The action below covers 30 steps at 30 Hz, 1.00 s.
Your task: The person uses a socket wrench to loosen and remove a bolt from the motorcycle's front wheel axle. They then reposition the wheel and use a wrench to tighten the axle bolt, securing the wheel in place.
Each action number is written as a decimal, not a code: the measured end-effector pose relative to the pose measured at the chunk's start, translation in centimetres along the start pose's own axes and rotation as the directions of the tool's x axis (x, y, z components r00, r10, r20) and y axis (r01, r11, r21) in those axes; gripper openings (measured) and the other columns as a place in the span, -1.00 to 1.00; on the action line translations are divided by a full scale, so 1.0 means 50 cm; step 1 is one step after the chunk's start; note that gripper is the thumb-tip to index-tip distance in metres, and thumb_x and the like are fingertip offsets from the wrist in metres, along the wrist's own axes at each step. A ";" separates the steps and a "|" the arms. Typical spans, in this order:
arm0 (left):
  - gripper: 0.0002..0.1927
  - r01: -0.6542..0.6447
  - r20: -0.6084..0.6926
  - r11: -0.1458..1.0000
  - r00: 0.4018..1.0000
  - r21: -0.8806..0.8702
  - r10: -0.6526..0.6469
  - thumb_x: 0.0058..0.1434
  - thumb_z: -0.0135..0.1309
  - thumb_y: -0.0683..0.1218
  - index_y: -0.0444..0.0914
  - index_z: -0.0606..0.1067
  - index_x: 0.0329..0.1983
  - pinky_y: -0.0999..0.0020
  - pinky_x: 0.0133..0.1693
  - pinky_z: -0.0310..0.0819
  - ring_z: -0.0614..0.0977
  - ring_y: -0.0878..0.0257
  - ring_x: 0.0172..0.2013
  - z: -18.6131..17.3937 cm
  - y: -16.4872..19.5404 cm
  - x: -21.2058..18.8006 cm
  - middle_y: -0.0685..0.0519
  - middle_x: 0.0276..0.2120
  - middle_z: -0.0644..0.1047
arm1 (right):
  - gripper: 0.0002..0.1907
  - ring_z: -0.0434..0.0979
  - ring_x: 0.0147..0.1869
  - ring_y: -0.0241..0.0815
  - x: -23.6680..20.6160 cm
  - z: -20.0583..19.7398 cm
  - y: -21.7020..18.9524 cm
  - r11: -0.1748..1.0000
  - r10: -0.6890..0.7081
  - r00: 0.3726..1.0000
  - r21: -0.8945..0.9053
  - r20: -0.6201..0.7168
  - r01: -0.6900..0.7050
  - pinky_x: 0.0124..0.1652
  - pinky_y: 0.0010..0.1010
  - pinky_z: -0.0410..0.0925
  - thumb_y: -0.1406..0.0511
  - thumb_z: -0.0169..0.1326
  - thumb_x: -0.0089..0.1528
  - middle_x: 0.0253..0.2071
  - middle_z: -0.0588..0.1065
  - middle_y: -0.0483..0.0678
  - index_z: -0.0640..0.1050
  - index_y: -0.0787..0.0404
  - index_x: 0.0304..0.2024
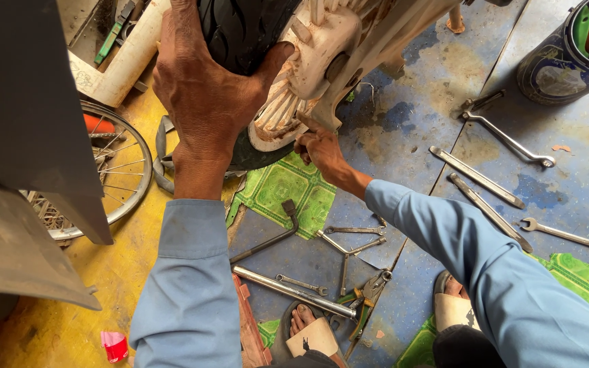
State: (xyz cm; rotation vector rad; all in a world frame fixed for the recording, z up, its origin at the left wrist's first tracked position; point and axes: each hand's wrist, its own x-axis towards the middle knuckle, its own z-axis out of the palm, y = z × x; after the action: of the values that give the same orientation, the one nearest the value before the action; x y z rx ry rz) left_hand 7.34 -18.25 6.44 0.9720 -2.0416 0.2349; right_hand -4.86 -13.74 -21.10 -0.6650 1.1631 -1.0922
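Note:
My left hand (206, 95) grips the black tyre (240, 31) of a motorbike wheel from the left, thumb stretched toward the dusty white hub (315, 48). My right hand (320, 146) reaches under the hub, fingers curled against the spokes (277, 112); what they hold, if anything, is hidden. Both arms wear light blue sleeves. The wheel sits raised above the floor between the white frame arms (390, 34).
Spanners and bars (475, 177) lie scattered on the blue and green floor (403, 123), with pliers (366, 296), a steel rod (291, 289) and a three-way wrench (345, 249) near my sandalled feet. A spoked bicycle wheel (121, 170) lies left. A blue tin (564, 58) stands top right.

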 end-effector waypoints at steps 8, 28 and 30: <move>0.05 -0.017 -0.006 1.000 1.000 -0.001 0.017 0.14 0.57 0.34 -0.24 0.19 0.38 0.04 -0.13 0.58 0.65 -0.06 -0.11 0.000 -0.003 0.003 -0.13 -0.08 0.51 | -0.36 0.30 -0.55 -0.35 0.010 0.007 -0.019 0.985 -0.130 0.991 -0.114 -0.019 0.127 -0.55 -0.54 0.33 0.41 -0.14 0.37 -0.45 0.49 -0.06 0.15 0.08 0.51; 0.07 0.029 0.022 0.999 0.999 0.016 -0.029 0.10 0.57 0.35 -0.28 0.21 0.37 0.01 -0.14 0.56 0.65 -0.10 -0.12 -0.004 0.005 0.005 -0.14 -0.10 0.51 | -0.29 0.31 -0.54 -0.34 0.010 0.019 -0.031 0.999 -0.032 0.999 0.001 0.042 0.032 -0.52 -0.49 0.35 0.40 -0.15 0.33 -0.40 0.53 -0.06 0.00 0.17 0.53; 0.07 0.002 0.008 1.000 1.000 0.013 -0.002 0.12 0.57 0.36 -0.25 0.19 0.38 0.03 -0.12 0.58 0.65 -0.08 -0.09 -0.002 0.003 0.005 -0.14 -0.07 0.50 | -0.29 0.30 -0.55 -0.34 0.010 0.016 -0.032 1.000 0.013 1.000 0.005 0.021 -0.013 -0.52 -0.49 0.35 0.40 -0.14 0.33 -0.40 0.54 -0.05 0.02 0.17 0.53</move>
State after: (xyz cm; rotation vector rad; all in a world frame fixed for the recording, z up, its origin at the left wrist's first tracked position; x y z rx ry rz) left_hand 7.21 -18.23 6.70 0.9843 -2.0484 0.2440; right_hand -4.61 -14.88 -19.67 -0.6623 1.1453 -1.0746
